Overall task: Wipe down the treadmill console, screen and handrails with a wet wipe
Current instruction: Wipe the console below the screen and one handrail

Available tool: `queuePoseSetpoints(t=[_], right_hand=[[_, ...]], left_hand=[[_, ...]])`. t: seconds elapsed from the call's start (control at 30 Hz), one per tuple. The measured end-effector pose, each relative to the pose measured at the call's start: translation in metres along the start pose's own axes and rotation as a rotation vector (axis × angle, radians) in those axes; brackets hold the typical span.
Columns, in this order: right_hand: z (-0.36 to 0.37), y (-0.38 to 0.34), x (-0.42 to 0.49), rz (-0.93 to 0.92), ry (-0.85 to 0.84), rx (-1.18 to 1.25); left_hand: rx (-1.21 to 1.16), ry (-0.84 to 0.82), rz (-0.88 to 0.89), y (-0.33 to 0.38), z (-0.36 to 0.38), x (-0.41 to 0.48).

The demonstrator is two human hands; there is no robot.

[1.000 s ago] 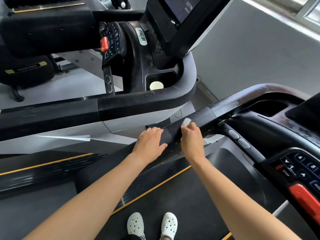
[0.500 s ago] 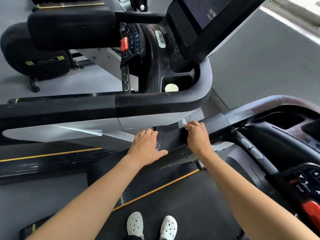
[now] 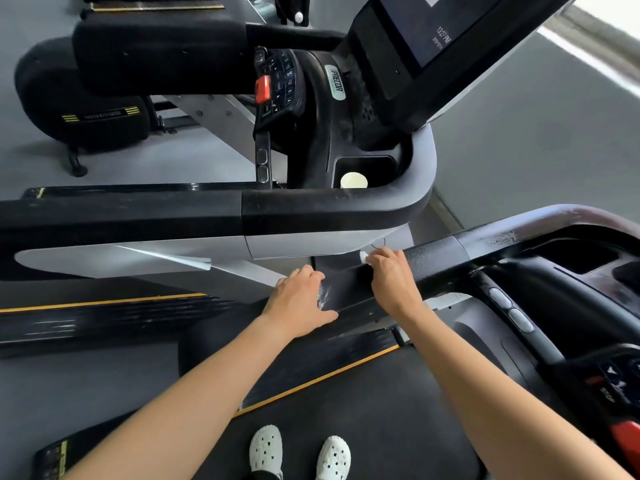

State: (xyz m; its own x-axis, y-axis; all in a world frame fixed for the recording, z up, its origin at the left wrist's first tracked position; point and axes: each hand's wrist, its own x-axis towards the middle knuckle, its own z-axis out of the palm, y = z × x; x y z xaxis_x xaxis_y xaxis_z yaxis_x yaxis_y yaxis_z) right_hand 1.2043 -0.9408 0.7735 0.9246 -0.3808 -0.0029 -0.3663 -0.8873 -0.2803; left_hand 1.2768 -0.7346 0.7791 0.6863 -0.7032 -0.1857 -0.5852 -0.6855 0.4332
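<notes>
While the left hand (image 3: 298,303) rests on the black handrail (image 3: 440,256) with fingers straight and slightly spread, the right hand (image 3: 394,282) curls its fingers round a white wipe (image 3: 363,257), of which only a corner shows, pressing it to the rail's far edge. A whitish smear (image 3: 324,294) marks the rail between the hands; white shoes (image 3: 266,448) stand on the belt (image 3: 381,410) below, and the console (image 3: 616,382) lies at right.

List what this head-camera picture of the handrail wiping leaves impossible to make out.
Head view:
- Wet wipe: mostly hidden by the right hand; only a corner shows.
- This treadmill's console keypad: cut off by the right edge; its screen is out of frame.
- Date text on the neighbouring treadmill's screen: too small to read.
</notes>
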Motion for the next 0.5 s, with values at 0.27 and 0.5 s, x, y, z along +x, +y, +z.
queuePoseSetpoints(t=[0.27, 0.5], right_hand=[[0.005, -0.016, -0.008, -0.248, -0.098, -0.052], [0.004, -0.006, -0.012, -0.007, 0.071, 0.005]], left_hand=[[0.020, -0.023, 0.002, 0.000, -0.004, 0.003], [0.044, -0.005, 0.011, 0.000, -0.002, 0.003]])
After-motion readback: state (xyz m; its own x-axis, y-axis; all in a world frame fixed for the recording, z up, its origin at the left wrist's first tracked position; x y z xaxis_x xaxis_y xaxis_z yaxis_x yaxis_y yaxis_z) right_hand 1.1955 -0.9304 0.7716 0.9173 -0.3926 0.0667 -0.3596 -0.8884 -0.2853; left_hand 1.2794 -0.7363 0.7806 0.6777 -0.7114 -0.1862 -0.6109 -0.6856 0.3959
